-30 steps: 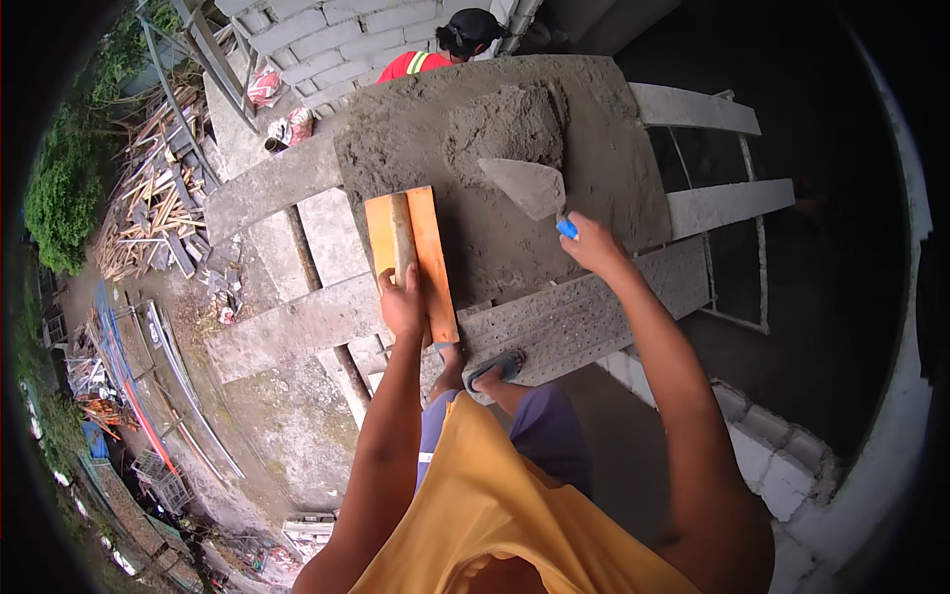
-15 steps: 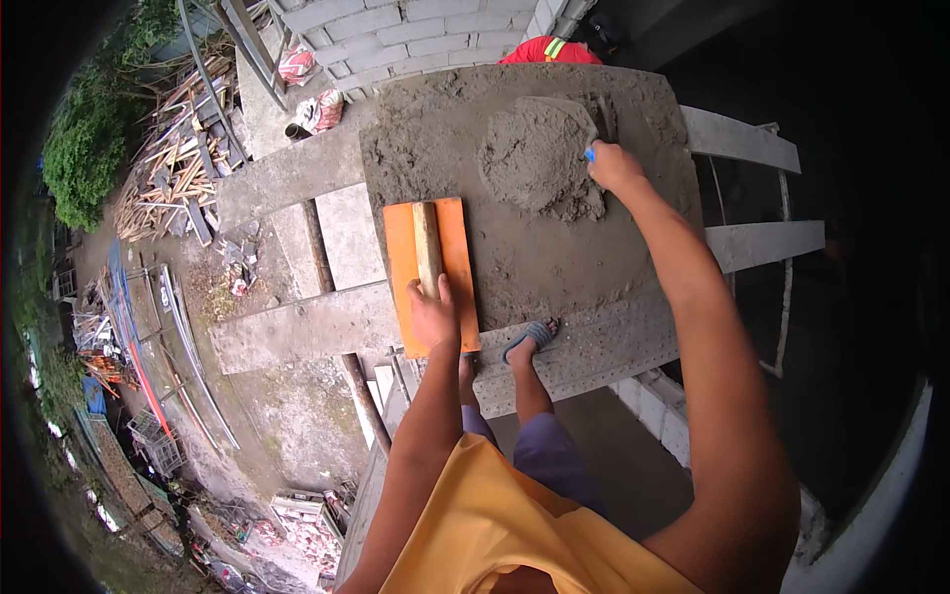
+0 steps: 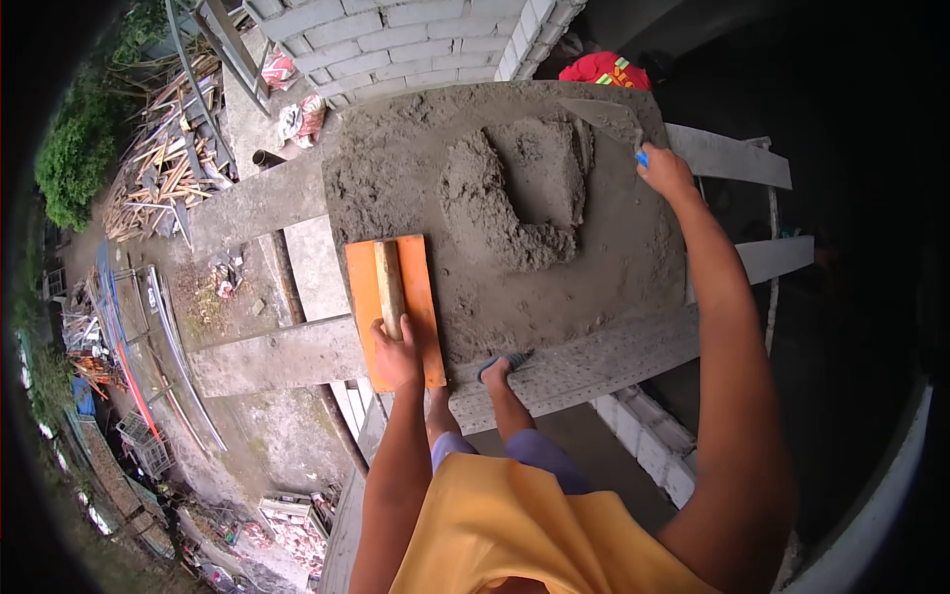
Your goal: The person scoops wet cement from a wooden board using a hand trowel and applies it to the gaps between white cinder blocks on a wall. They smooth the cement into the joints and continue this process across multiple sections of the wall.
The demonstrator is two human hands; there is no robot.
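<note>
My left hand is closed round the wooden handle of an orange plastering float, which lies at the near left edge of a mortar-covered board. In my right hand is a trowel with a bit of blue at its handle; its mortar-smeared blade points left, at the board's far right. Between the two tools rises a heap of wet grey mortar with a smooth-sided hollow cut into its middle. The trowel blade is apart from the heap.
Planks extend left over a lower yard with a pile of scrap timber. A block wall stands beyond the board. A person in red is at the far right. My sandalled foot rests near the board's front edge.
The trowel has come out of the heap and moved right, and a hollow now shows where the mortar was rounded. The float stays in my left hand; the whole view has shifted slightly.
</note>
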